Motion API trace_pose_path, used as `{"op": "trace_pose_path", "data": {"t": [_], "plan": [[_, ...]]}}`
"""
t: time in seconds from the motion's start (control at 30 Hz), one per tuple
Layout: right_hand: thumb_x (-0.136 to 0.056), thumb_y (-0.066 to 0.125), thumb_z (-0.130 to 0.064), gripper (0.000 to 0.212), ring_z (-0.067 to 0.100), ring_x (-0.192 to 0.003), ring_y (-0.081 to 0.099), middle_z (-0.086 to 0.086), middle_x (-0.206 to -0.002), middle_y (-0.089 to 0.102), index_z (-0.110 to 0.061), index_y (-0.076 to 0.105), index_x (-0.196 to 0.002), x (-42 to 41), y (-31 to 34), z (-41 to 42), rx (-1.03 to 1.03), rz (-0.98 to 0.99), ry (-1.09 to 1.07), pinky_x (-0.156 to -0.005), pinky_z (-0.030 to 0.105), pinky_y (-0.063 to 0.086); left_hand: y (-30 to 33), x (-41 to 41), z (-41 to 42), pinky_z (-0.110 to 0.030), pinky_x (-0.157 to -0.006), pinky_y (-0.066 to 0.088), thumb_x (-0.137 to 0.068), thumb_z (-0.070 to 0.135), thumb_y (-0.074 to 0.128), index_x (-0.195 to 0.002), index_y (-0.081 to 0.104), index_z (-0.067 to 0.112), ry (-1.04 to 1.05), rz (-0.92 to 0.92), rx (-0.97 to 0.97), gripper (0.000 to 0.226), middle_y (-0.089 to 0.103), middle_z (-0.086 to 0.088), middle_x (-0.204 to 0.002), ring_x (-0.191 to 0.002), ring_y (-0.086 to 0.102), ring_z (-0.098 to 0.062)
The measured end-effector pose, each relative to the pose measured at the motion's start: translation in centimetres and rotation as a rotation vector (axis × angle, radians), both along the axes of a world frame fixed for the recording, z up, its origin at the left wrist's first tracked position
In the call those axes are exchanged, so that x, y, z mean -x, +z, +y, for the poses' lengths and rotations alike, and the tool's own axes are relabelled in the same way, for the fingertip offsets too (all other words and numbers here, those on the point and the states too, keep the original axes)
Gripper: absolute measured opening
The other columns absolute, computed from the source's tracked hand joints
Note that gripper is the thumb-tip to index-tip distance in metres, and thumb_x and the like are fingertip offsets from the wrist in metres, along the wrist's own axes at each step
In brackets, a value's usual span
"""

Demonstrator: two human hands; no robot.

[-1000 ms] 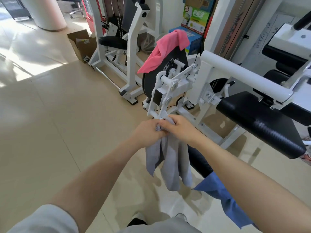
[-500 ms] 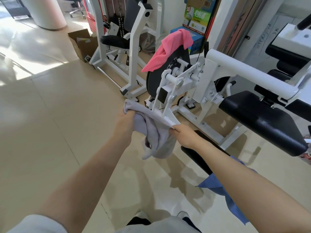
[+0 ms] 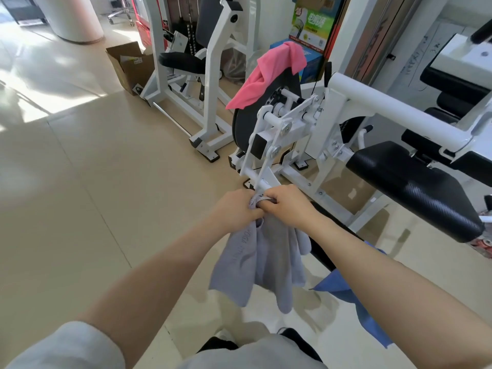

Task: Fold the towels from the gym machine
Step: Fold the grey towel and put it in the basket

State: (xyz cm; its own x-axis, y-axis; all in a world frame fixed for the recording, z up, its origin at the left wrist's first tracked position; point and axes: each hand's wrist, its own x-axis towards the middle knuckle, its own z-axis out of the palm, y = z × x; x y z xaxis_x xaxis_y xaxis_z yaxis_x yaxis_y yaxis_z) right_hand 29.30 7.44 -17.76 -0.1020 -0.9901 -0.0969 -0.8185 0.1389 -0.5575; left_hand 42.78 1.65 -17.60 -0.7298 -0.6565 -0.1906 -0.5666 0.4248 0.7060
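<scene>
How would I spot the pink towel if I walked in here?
Find the white gym machine with the black padded seat. At its far end stands a black round disc; the pink towel is draped over its top. It is the only pink towel: the grey one hangs from the hands, the blue hangs lower.

The right forearm hides much of the blue towel (image 3: 343, 286); grey towel (image 3: 266, 267) lettering is unreadable.

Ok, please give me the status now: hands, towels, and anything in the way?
Left hand and right hand together, both gripping grey towel at top. Towel hanging doubled. Pink towel on machine, blue towel hanging under right arm. Nothing blocking.
</scene>
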Motion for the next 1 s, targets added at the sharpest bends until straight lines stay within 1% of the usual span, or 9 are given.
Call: {"op": "trace_pose_path", "data": {"t": [0.1, 0.2, 0.3, 0.4, 0.47, 0.6, 0.7, 0.8, 1.0], "plan": [[-0.089, 0.058, -0.028, 0.039, 0.011, -0.055, 0.032, 0.0, -0.057, 0.035, -0.014, 0.039, -0.058, 1.0, 0.0, 0.8, 0.023, -0.197, -0.086, -0.053, 0.026, 0.024, -0.2, 0.4, -0.3, -0.03, -0.058, 0.034, -0.086, 0.027, 0.056, -0.061, 0.045, 0.019, 0.15, 0.051, -0.073, 0.028, 0.045, 0.002, -0.06, -0.062, 0.045, -0.017], [-0.091, 0.056, -0.026, 0.031, 0.013, -0.061, 0.036, 0.002, -0.065, 0.039, -0.003, 0.05, -0.071, 2.6, 0.0, 1.8, -0.009, -0.415, -0.122, -0.057, 0.027, 0.028, 0.5, 0.8, 0.1, -0.023, -0.055, 0.042, -0.092, 0.017, 0.052, -0.073, 0.059, 0.015, 0.468, 0.376, -0.386, 0.02, 0.057, -0.001, -0.067, -0.063, 0.054, -0.016], [-0.089, 0.054, -0.026, 0.034, 0.016, -0.064, 0.037, 0.006, -0.069, 0.042, 0.006, 0.053, -0.08, 4.7, 0.2, 2.4, -0.089, -0.396, -0.092, -0.063, 0.031, 0.029, 0.5, 1.1, -0.2, -0.025, -0.059, 0.042, -0.095, 0.016, 0.047, -0.081, 0.057, 0.014, 0.671, 0.532, -0.468, 0.017, 0.058, -0.003, -0.074, -0.069, 0.055, -0.017], [-0.085, 0.055, -0.023, 0.03, 0.015, -0.059, 0.033, 0.001, -0.061, 0.034, -0.008, 0.04, -0.063, 6.3, 0.2, 2.8, -0.202, -0.227, -0.028, -0.061, 0.031, 0.026, 0.5, 2.0, -0.5, -0.025, -0.06, 0.041, -0.094, 0.015, 0.047, -0.098, 0.054, 0.01, 0.799, 0.569, -0.553, 0.009, 0.057, -0.007, -0.087, -0.074, 0.053, -0.017], [-0.086, 0.056, -0.02, 0.036, 0.013, -0.055, 0.031, -0.005, -0.057, 0.031, -0.018, 0.033, -0.058, 7.2, 0.2, 3.1, -0.222, -0.188, -0.008, -0.059, 0.031, 0.025, 0.9, 3.2, -0.1, -0.025, -0.063, 0.042, -0.089, 0.008, 0.051, -0.097, 0.052, 0.012, 0.738, 0.512, -0.523, 0.009, 0.055, -0.006, -0.088, -0.079, 0.054, -0.019], [-0.085, 0.059, -0.019, 0.039, 0.009, -0.054, 0.028, -0.005, -0.056, 0.027, -0.017, 0.031, -0.058, 8.4, 1.1, 3.6, -0.135, -0.224, 0.015, -0.058, 0.031, 0.024, 1.8, 6.0, 2.1, -0.027, -0.081, 0.046, -0.076, 0.013, 0.064, -0.125, 0.045, 0.026, 0.206, 0.252, -0.244, 0.054, 0.054, 0.003, -0.105, -0.097, 0.055, -0.014], [-0.082, 0.059, -0.014, 0.033, 0.009, -0.053, 0.028, 0.0, -0.056, 0.03, -0.01, 0.037, -0.058, 9.1, 2.6, 3.9, -0.12, -0.246, 0.043, -0.055, 0.027, 0.024, 2.1, 7.9, 3.5, -0.032, -0.076, 0.045, -0.08, 0.016, 0.061, -0.104, 0.052, 0.024, -0.015, 0.04, -0.203, 0.027, 0.054, 0.002, -0.091, -0.088, 0.054, -0.019], [-0.083, 0.061, -0.015, 0.028, 0.011, -0.057, 0.034, 0.006, -0.061, 0.038, 0.005, 0.048, -0.067, 10.5, 3.6, 4.7, -0.142, -0.284, 0.06, -0.056, 0.028, 0.027, 2.2, 9.1, 4.0, -0.031, -0.07, 0.04, -0.081, 0.015, 0.06, -0.074, 0.05, 0.023, -0.03, 0.049, -0.254, 0.014, 0.052, 0.002, -0.075, -0.074, 0.049, -0.015], [-0.084, 0.064, -0.031, 0.028, 0.006, -0.066, 0.048, -0.001, -0.07, 0.054, -0.005, 0.061, -0.076, 13.7, 3.7, 7.4, -0.05, -0.518, -0.137, -0.064, 0.021, 0.036, 2.0, 10.9, 4.3, -0.029, -0.064, 0.03, -0.084, 0.015, 0.06, -0.079, 0.057, 0.001, 0.086, 0.135, -0.343, 0.015, 0.044, -0.01, -0.076, -0.071, 0.041, -0.018]]}}
